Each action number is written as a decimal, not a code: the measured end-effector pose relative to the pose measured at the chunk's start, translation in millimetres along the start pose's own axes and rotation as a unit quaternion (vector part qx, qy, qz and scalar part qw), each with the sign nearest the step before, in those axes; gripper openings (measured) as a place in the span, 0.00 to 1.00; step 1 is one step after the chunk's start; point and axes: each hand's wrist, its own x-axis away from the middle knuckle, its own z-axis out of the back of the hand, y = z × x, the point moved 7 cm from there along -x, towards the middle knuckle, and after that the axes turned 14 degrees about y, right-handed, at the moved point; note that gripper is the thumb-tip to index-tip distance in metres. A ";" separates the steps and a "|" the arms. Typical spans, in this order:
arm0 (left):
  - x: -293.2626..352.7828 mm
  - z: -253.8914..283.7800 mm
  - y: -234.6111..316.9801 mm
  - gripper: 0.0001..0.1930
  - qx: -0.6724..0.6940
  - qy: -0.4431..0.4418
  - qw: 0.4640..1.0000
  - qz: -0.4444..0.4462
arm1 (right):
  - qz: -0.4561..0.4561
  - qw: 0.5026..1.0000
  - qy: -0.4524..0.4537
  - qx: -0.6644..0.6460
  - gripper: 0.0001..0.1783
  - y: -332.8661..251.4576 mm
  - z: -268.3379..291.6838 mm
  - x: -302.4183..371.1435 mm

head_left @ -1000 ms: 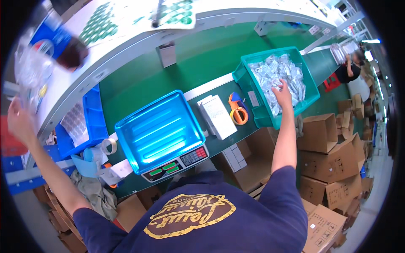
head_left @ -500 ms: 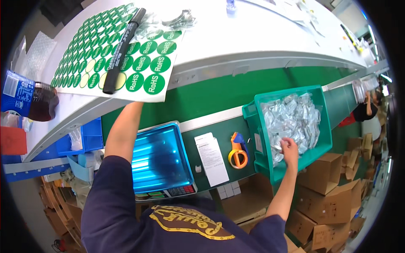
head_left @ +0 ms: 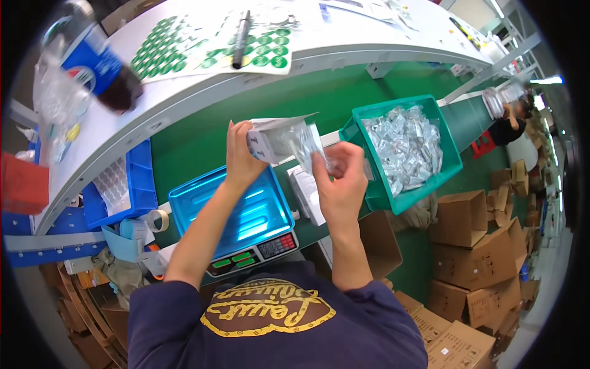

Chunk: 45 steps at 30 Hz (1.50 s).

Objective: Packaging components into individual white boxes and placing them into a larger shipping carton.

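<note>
My left hand (head_left: 241, 160) grips a small white box (head_left: 263, 146), tilted, with its flap open toward the right. At the box's open end is a clear plastic bag (head_left: 299, 142), pinched in the fingers of my right hand (head_left: 344, 181). The bag appears to be partly inside the box; what it contains is too blurred to tell. Both hands are above the green work surface, between the scale with its shiny blue pan (head_left: 265, 206) and a green bin (head_left: 431, 188). Many small clear bags (head_left: 404, 144) fill the bin. Beneath my right hand lies another white box (head_left: 306, 194).
A raised white shelf (head_left: 344, 52) curves across the far side, bearing a sheet of green round stickers (head_left: 161, 52), a black marker (head_left: 242, 40) and a dark drink bottle (head_left: 101, 67). Blue bins (head_left: 140, 184) stand left. Cardboard boxes (head_left: 476, 255) are stacked right. Another person (head_left: 510, 129) sits far right.
My right hand has left the green bin and come to the middle with a clear bag. My left hand has come back from under the shelf and now holds an open white box.
</note>
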 end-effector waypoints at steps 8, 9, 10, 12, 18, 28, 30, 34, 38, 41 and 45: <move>36.4 131.8 56.0 0.50 0.057 0.029 0.976 0.209 | 0.345 0.879 -0.313 0.099 0.11 -117.0 -44.8 105.1; 38.1 152.9 71.2 0.53 0.039 0.051 0.985 0.162 | 0.346 0.850 -0.357 0.175 0.17 -118.3 -42.5 120.9; 45.5 164.9 80.3 0.53 0.032 0.045 0.995 0.084 | 0.347 0.846 -0.363 0.176 0.17 -126.9 -38.6 129.7; 63.1 189.6 100.3 0.54 0.052 0.005 0.999 -0.005 | 0.340 0.797 -0.427 0.260 0.23 -132.8 -38.1 149.7; 104.5 265.4 116.1 0.55 0.218 -0.026 0.949 0.226 | 0.273 0.925 -0.263 -0.011 0.49 -119.8 0.5 192.2; 123.0 264.0 123.1 0.38 0.285 -0.160 0.877 0.351 | 0.001 0.879 -0.452 -0.155 0.30 -67.7 -7.9 215.6; 117.4 259.7 125.5 0.37 0.290 -0.167 0.869 0.365 | 0.029 0.863 -0.483 -0.145 0.29 -72.6 -6.8 210.9; 110.3 248.0 141.0 0.40 0.302 -0.187 0.885 0.302 | 0.009 0.853 -0.499 -0.153 0.28 -70.0 -5.1 202.7; 99.3 240.3 153.5 0.45 0.339 -0.131 0.864 0.350 | -0.060 0.862 -0.477 -0.160 0.30 -89.9 -1.9 189.1; 81.3 244.8 158.9 0.47 0.301 -0.154 0.874 0.350 | -0.001 0.840 -0.522 -0.151 0.30 -103.3 1.7 182.3; 71.3 240.1 162.6 0.46 0.234 -0.242 0.895 0.293 | -0.081 0.863 -0.479 -0.138 0.26 -90.0 1.3 179.9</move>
